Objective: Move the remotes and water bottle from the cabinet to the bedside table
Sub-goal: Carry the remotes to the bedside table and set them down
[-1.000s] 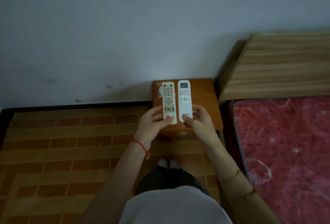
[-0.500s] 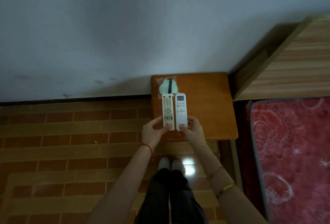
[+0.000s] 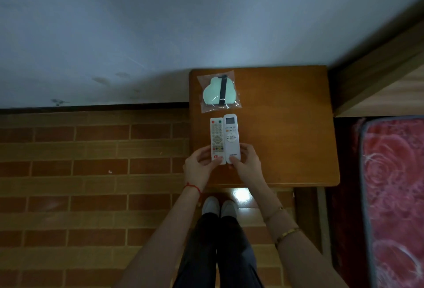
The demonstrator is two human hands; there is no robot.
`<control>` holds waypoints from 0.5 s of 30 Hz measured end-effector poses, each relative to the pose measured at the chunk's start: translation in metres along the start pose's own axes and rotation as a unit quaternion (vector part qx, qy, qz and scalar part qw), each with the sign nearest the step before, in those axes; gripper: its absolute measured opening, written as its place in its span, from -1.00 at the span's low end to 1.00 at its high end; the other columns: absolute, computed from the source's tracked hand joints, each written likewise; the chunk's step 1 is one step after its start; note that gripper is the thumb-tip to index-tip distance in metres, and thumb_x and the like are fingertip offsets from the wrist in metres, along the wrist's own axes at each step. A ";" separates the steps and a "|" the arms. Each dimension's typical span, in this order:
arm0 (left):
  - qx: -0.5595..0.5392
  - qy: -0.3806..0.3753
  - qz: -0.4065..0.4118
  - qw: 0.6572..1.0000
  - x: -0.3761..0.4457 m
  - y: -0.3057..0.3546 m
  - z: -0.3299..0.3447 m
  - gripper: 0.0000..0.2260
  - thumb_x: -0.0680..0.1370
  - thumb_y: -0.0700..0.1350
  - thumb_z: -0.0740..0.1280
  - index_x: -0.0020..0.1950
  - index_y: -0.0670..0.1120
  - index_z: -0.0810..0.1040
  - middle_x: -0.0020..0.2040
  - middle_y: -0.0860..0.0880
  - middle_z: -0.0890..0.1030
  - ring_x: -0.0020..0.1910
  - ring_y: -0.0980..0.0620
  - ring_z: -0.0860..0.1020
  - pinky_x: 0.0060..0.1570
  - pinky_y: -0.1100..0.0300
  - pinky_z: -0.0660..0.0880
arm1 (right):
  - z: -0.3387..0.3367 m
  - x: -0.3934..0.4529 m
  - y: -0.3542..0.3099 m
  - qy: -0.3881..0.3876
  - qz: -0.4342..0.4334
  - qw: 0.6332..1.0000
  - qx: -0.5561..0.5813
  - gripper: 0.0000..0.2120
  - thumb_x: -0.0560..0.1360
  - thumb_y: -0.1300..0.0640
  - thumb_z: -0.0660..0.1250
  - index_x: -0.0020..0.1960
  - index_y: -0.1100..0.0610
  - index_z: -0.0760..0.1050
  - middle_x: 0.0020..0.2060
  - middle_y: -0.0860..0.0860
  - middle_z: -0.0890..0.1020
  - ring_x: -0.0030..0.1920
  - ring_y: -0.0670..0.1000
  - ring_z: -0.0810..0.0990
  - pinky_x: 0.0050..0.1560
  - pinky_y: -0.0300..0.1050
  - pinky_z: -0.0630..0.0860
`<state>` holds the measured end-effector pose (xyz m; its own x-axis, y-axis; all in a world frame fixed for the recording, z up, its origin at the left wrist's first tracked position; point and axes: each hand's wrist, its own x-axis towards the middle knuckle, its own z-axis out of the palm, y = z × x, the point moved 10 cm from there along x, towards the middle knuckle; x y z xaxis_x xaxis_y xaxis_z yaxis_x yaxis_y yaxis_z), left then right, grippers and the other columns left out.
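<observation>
The left hand [image 3: 199, 166] is pinching the near end of a many-buttoned remote [image 3: 216, 140], and the right hand [image 3: 247, 163] is pinching the near end of a white screen remote [image 3: 231, 138], likely to lay them straight, side by side and touching, on the wooden surface [image 3: 286, 127]. Just beyond the fingertips, a bagged mint-green item [image 3: 218, 91] is lying. Right of the hands, a red bed [image 3: 394, 196] is showing. No water bottle is visible.

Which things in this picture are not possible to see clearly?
Head view only:
- Wooden bedside table: its front is hidden below its top.
- Near ends of the white button remote and white screen remote: covered by the left hand and right hand.
- Button labels: too small.
- Water bottle: not in frame.
</observation>
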<state>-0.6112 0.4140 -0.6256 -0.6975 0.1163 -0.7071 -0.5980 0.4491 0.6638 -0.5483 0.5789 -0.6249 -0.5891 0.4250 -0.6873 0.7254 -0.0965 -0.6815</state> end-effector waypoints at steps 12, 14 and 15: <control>0.080 0.073 0.048 0.993 0.014 -0.015 -0.006 -0.66 0.35 -0.06 0.55 0.09 0.09 0.58 0.00 0.10 0.62 -0.09 0.24 0.59 -0.13 0.28 0.58 | 0.010 0.012 0.020 0.030 -0.030 0.997 -0.069 -0.56 0.49 0.25 0.40 0.31 0.08 0.37 0.15 0.05 0.44 0.13 0.04 0.55 -0.07 -0.05 0.68; 0.089 0.076 0.059 0.991 0.015 -0.016 -0.004 -0.66 0.36 -0.08 0.55 0.10 0.05 0.60 -0.05 0.08 0.65 -0.12 0.22 0.60 -0.14 0.31 0.58 | 0.010 0.012 0.019 0.037 -0.048 0.994 -0.094 -0.55 0.48 0.24 0.41 0.33 0.09 0.38 0.12 0.04 0.45 0.08 0.03 0.56 -0.08 -0.12 0.65; 0.096 0.079 0.068 0.990 0.016 -0.015 -0.003 -0.65 0.36 -0.09 0.55 0.12 0.02 0.61 -0.07 0.07 0.65 -0.13 0.22 0.61 -0.17 0.36 0.57 | 0.009 0.013 0.017 0.042 -0.057 0.992 -0.107 -0.55 0.48 0.23 0.41 0.33 0.09 0.38 0.11 0.04 0.46 0.05 0.00 0.56 -0.11 -0.21 0.61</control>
<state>-0.6144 0.4060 -0.6458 -0.8283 0.0537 -0.5577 -0.4191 0.6012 0.6804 -0.5463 0.5741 -0.6478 -0.6467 0.4961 -0.5793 0.7199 0.1460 -0.6785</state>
